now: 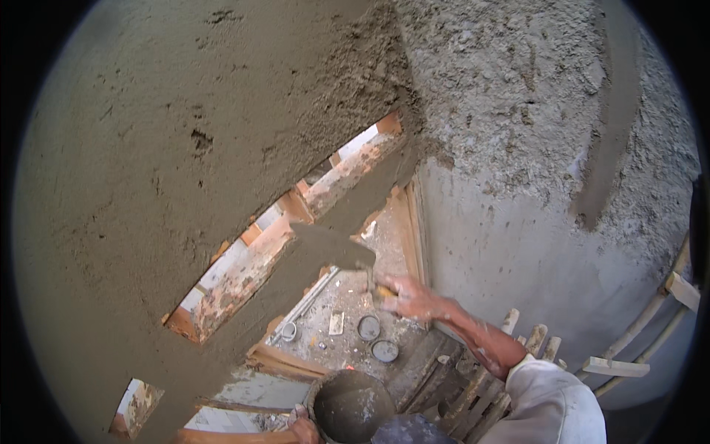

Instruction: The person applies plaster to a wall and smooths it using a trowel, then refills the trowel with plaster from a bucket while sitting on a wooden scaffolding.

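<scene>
Open room is lying between the trowel [333,247] and the bucket [313,391], with the floor [351,296] showing well below the right hand [410,297]. The left wall [133,200] is blocking passage except where its narrow slot [255,265] is leaving a gap, and the right wall [503,244] is closing the other side. Poles [536,339] are jutting up near the right forearm [481,337], while the bucket is crowding the left hand [303,428].

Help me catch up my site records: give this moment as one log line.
Right hand: gripping trowel | left hand: at bucket rim | bucket: grey mix inside | trowel contact with wall: unclear
</scene>
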`<state>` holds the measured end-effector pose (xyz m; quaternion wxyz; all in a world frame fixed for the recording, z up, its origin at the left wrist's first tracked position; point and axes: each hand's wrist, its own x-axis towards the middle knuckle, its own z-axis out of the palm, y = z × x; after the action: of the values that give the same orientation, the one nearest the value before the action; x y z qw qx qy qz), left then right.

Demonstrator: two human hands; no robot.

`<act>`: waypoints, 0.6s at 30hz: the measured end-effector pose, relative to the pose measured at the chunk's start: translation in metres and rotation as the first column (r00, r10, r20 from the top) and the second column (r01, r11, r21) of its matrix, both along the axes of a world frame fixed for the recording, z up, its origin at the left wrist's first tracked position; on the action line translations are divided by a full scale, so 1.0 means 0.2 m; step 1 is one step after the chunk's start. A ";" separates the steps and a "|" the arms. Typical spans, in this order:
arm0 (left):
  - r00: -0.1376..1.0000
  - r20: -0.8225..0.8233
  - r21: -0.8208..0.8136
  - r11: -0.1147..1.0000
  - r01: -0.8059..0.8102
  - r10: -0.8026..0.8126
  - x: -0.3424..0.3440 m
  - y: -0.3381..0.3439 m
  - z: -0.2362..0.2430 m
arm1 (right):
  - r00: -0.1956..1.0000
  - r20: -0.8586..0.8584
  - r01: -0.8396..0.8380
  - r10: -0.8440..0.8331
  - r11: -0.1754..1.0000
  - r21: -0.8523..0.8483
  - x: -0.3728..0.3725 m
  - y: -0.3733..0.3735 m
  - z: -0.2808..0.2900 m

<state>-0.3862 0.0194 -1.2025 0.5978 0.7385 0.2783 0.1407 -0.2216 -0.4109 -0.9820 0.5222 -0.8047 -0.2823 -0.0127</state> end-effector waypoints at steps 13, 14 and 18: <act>0.878 -0.042 0.162 0.864 0.477 -0.477 0.03 -0.38 0.25 | 0.965 -0.262 -0.183 0.030 0.791 -0.584 -0.94 0.50 -1.65; 0.871 -0.028 0.164 0.858 0.488 -0.490 0.06 -0.39 0.22 | 0.975 -0.213 -0.168 0.060 0.830 -0.532 -0.95 0.49 -1.73; 0.864 0.126 -0.114 0.858 0.501 -0.488 0.03 -0.48 0.24 | 0.940 -0.297 -0.284 0.171 0.875 -0.393 -0.95 0.47 -1.85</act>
<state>-0.3812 -0.0758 -1.1545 0.6774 0.7331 0.0604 -0.0040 -0.4119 -0.3164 -1.3518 0.3610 -0.8557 -0.3026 0.2144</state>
